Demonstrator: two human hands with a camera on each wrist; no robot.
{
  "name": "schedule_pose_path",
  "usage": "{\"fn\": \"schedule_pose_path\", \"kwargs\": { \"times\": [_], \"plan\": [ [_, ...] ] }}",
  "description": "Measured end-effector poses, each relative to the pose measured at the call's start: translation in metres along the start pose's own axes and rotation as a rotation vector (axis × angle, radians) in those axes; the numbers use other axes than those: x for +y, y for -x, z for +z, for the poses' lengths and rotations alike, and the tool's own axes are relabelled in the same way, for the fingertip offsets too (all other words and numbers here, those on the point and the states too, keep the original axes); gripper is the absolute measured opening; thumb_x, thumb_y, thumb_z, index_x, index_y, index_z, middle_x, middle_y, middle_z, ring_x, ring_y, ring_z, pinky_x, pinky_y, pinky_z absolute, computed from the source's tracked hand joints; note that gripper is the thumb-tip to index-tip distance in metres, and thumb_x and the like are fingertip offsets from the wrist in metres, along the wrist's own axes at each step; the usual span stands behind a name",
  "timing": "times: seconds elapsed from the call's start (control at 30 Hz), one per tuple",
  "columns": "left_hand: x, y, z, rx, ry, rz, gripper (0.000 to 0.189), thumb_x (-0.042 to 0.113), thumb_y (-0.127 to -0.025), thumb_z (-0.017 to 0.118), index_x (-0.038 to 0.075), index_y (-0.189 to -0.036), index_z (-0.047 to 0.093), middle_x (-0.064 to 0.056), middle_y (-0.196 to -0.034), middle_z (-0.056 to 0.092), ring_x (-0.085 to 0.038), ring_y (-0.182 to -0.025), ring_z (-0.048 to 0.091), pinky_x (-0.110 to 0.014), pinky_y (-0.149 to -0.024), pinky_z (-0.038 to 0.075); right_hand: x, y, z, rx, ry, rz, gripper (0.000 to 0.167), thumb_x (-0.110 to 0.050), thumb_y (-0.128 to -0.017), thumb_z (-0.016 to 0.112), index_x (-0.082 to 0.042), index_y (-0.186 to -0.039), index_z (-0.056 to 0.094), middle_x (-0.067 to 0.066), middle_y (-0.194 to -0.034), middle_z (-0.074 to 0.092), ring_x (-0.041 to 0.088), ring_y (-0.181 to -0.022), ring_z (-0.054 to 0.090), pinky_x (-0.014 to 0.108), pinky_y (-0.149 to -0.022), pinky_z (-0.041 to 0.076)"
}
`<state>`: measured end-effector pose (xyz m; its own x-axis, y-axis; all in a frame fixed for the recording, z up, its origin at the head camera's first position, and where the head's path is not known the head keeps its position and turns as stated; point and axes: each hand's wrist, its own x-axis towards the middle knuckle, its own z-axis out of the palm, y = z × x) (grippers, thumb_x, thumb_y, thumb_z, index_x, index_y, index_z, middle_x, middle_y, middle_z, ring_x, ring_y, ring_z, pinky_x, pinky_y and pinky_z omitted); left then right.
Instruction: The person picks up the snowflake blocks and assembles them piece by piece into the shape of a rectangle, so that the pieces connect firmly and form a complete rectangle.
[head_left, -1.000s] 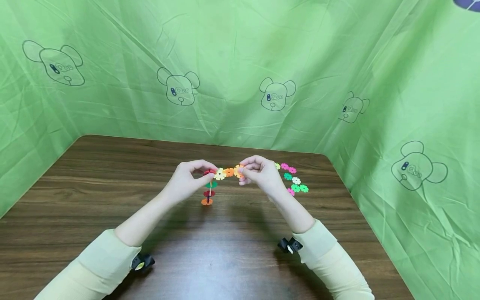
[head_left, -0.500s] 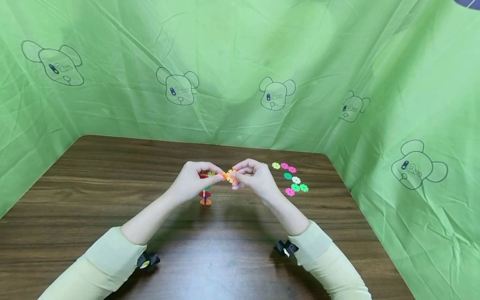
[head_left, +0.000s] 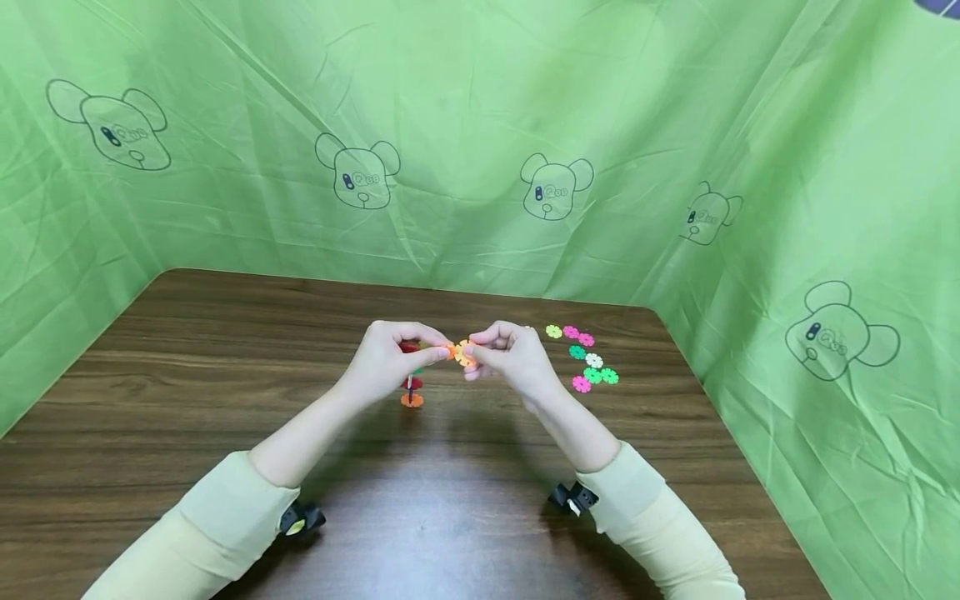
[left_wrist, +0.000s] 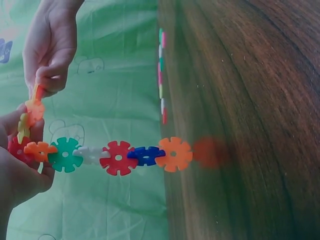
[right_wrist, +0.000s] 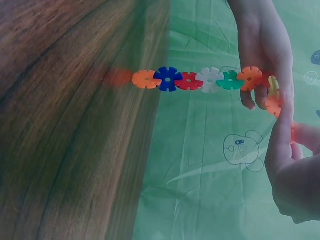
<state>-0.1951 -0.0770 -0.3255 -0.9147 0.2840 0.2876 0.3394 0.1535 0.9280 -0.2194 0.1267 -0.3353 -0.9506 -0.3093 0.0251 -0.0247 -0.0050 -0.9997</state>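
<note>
Blue disc (left_wrist: 146, 155) hidden from head view

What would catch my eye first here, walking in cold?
Probably the two hands, left hand and right hand, meeting above the middle of the table and pinching a chain of bright flower-shaped discs that dangles down to the wood. Next, loose discs lie to the right, and a green cloth printed with bears hangs behind.

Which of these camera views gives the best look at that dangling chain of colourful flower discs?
The left wrist view: the chain of flower discs runs across it whole, every colour distinct, from the left hand out to the orange end. The right wrist view shows it too, smaller. In the head view the hands hide most of it.
</note>
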Motion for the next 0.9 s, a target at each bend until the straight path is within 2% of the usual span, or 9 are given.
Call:
{"fn": "schedule_pose_path", "kwargs": {
  "times": [0.13,0.27,0.43,0.57,0.73,0.9],
  "plan": [
    [-0.0017,0.0,0.0008,-0.005,0.025,0.009,0.01,0.006,-0.082,0.073,0.0,-0.089,0.073,-0.013,-0.092,0.071,-0.009,-0.047,0.053,-0.03,-0.042,0.048,0.0013,0.0006,0.0009,0.017,-0.018,0.014,0.02,0.004,-0.085,0.065,0.012,-0.101,0.058,0.012,-0.081,0.069,0.018,-0.059,0.068,0.04,-0.066,0.057],
    [-0.0016,0.0004,0.0018,-0.002,0.016,0.02,0.008,0.005,-0.081,0.073,0.0,-0.088,0.073,-0.013,-0.091,0.071,-0.008,-0.048,0.053,-0.027,-0.042,0.048,0.0029,0.0016,0.0025,0.024,-0.04,0.025,0.02,0.003,-0.085,0.066,0.011,-0.102,0.059,0.012,-0.08,0.068,0.018,-0.059,0.068,0.04,-0.067,0.057],
    [-0.0009,0.0005,0.0032,0.003,-0.026,0.053,0.006,0.004,-0.081,0.073,0.001,-0.086,0.073,-0.012,-0.089,0.071,-0.007,-0.04,0.041,-0.021,-0.038,0.039,0.0052,0.0027,0.0035,0.022,-0.074,0.029,0.019,0.003,-0.085,0.066,0.011,-0.101,0.059,0.013,-0.08,0.066,0.019,-0.059,0.068,0.04,-0.068,0.057],
    [-0.0009,0.0006,0.0035,0.0,-0.035,0.052,0.006,0.005,-0.081,0.073,0.001,-0.086,0.073,-0.011,-0.087,0.071,-0.007,-0.039,0.037,-0.02,-0.036,0.035,0.0065,0.0032,0.0031,0.012,-0.097,0.03,0.022,0.004,-0.085,0.065,0.014,-0.103,0.057,0.013,-0.08,0.067,0.019,-0.06,0.068,0.039,-0.068,0.057],
    [0.0012,0.0016,0.0034,0.007,-0.056,0.071,0.008,0.005,-0.08,0.074,0.0,-0.086,0.074,-0.012,-0.089,0.071,-0.009,-0.042,0.044,-0.022,-0.038,0.04,0.0073,0.0032,0.0021,-0.005,-0.111,0.056,0.022,0.005,-0.086,0.064,0.014,-0.104,0.056,0.012,-0.081,0.067,0.019,-0.061,0.068,0.038,-0.068,0.057],
    [0.0025,0.0021,0.0027,0.04,-0.116,0.143,0.008,0.004,-0.077,0.076,0.0,-0.084,0.074,-0.011,-0.089,0.071,-0.012,-0.066,0.061,-0.02,-0.052,0.048,0.0051,0.0034,-0.0006,-0.049,-0.083,0.041,0.024,0.003,-0.087,0.063,0.013,-0.107,0.054,0.011,-0.084,0.068,0.017,-0.063,0.068,0.04,-0.07,0.057]
  ]
}}
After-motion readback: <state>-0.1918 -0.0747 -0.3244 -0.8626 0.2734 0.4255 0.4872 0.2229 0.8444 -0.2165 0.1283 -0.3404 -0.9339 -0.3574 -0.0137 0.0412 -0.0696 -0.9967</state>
